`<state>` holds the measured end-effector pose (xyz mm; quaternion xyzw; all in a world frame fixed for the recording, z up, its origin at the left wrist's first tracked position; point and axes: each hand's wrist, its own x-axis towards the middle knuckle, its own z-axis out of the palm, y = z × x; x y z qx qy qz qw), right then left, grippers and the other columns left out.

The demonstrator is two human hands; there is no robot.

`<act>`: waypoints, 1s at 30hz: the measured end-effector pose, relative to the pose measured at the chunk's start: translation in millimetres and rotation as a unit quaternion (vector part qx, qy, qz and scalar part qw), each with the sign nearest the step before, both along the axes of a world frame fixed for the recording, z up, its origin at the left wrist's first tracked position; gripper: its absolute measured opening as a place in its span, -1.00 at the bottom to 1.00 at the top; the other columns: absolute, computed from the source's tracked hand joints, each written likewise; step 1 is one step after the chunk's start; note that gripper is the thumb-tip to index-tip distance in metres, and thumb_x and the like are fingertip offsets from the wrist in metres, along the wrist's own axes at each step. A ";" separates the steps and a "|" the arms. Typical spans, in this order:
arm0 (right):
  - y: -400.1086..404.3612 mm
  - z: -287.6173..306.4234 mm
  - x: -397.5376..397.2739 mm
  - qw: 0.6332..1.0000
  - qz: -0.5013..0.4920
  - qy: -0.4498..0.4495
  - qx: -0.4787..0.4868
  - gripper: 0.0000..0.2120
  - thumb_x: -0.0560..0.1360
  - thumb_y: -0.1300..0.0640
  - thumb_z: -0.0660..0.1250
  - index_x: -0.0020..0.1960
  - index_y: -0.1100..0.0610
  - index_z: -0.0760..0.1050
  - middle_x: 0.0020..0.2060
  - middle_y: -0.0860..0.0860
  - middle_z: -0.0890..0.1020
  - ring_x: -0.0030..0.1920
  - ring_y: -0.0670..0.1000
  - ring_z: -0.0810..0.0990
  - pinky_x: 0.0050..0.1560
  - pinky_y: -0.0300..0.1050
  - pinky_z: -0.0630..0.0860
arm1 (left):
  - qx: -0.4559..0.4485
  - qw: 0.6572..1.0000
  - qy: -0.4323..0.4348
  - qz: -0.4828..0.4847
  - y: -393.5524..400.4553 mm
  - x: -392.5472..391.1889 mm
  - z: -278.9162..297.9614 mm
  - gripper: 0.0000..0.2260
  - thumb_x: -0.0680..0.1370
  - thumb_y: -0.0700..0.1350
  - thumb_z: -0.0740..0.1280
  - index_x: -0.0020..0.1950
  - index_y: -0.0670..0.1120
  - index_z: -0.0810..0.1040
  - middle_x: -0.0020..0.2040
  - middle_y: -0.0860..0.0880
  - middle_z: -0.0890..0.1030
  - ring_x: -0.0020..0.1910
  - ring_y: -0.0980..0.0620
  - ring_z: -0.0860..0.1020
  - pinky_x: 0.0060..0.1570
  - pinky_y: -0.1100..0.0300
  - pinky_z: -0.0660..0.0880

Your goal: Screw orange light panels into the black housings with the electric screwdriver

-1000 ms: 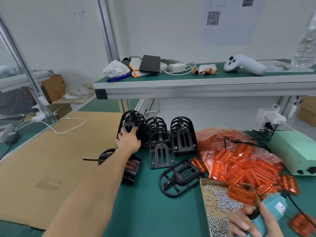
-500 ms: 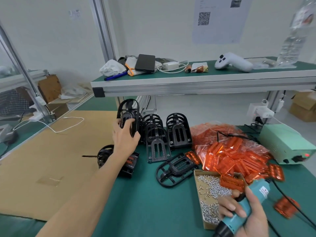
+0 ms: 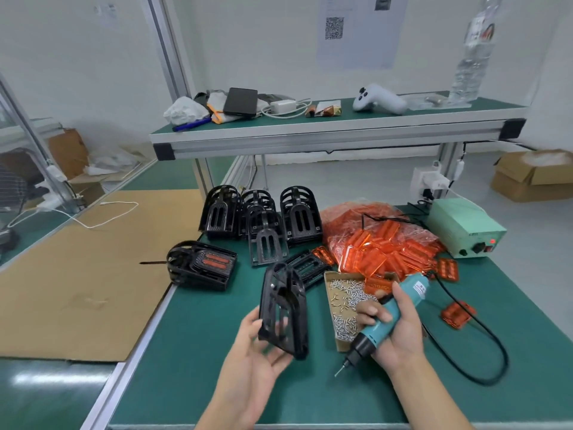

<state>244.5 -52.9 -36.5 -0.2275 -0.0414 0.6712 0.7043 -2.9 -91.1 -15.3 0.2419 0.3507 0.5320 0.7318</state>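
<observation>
My left hand (image 3: 254,364) holds a black housing (image 3: 283,311) upright above the green mat, near the front middle. My right hand (image 3: 393,330) grips the teal electric screwdriver (image 3: 390,311), its bit pointing down and left toward the mat. Just behind it an open cardboard box of small silver screws (image 3: 344,305) lies on the mat. A heap of orange light panels (image 3: 384,246) in clear plastic sits at the back right. More black housings (image 3: 263,218) stand in a row at the back. One housing with an orange panel fitted (image 3: 201,265) lies to the left.
A pale green power supply (image 3: 465,228) stands at the far right, its black cable (image 3: 483,346) looping over the mat. Loose orange panels (image 3: 457,315) lie to the right. Brown cardboard (image 3: 77,274) covers the left bench. A raised shelf (image 3: 325,128) with clutter spans the back.
My left hand took a black housing from the back row and brought it toward me. My right hand lifted the screwdriver up and inward over the screw box.
</observation>
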 end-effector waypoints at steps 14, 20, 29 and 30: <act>0.4 -5.6 1.8 1.000 0.022 0.012 0.014 -0.69 0.54 -0.09 0.41 -0.22 0.12 0.54 -0.52 -0.07 0.36 -0.40 -0.07 0.42 -0.42 -0.26 0.41 | -0.025 0.905 0.425 0.019 -16.0 -7.5 -33.1 -0.86 0.62 -0.09 0.37 0.16 -0.07 0.60 -0.14 -0.02 0.74 -0.18 0.02 0.73 -0.15 0.06 0.67; 0.2 -5.0 2.0 1.000 0.022 0.008 0.014 -0.71 0.51 -0.09 0.43 -0.20 0.12 0.54 -0.51 -0.07 0.34 -0.39 -0.07 0.42 -0.42 -0.26 0.40 | 0.114 0.662 0.740 -0.033 -20.7 -2.6 -28.6 -0.82 0.58 0.14 0.31 -0.04 0.05 0.46 -0.15 0.10 0.52 -0.15 0.08 0.53 -0.12 0.21 0.49; 1.4 -6.7 2.5 0.999 0.028 0.010 0.019 -0.70 0.55 -0.10 0.41 -0.20 0.11 0.53 -0.52 -0.07 0.31 -0.39 -0.07 0.41 -0.42 -0.24 0.40 | 0.243 0.649 0.721 0.029 18.6 26.6 6.9 -0.82 0.57 0.12 0.35 0.14 0.12 0.58 -0.01 0.19 0.47 -0.11 0.19 0.54 0.00 0.15 0.50; 1.4 -6.4 2.4 1.000 0.026 0.006 0.016 -0.70 0.54 -0.10 0.41 -0.20 0.11 0.53 -0.52 -0.07 0.31 -0.39 -0.07 0.41 -0.42 -0.24 0.39 | 0.275 0.670 0.689 0.014 32.6 41.6 15.6 -0.88 0.57 0.08 0.36 0.08 0.14 0.59 -0.07 0.20 0.52 -0.12 0.23 0.53 -0.01 0.18 0.51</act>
